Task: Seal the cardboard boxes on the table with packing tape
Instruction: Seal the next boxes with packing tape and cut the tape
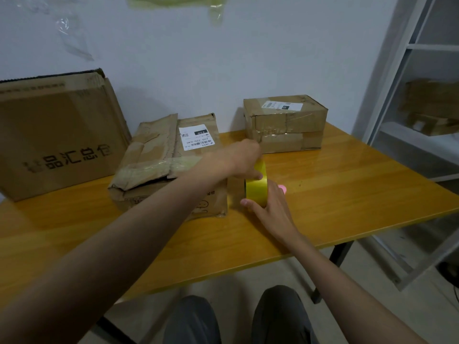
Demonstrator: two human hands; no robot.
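Note:
A yellow roll of packing tape [257,187] stands on edge on the wooden table [347,194], just right of a crumpled cardboard box [159,160] with a white label. My right hand [270,207] grips the roll from below and the side. My left hand [238,160] reaches across the crumpled box and pinches the top of the roll, where the tape end seems to be. A smaller taped box [285,122] stands at the back of the table. A large printed box [57,135] leans at the far left.
A small pink object [283,188] lies on the table behind my right hand. A grey metal shelf [422,95] with more cardboard boxes stands to the right. Strips of tape hang on the white wall [213,8]. My knees show below the table's front edge.

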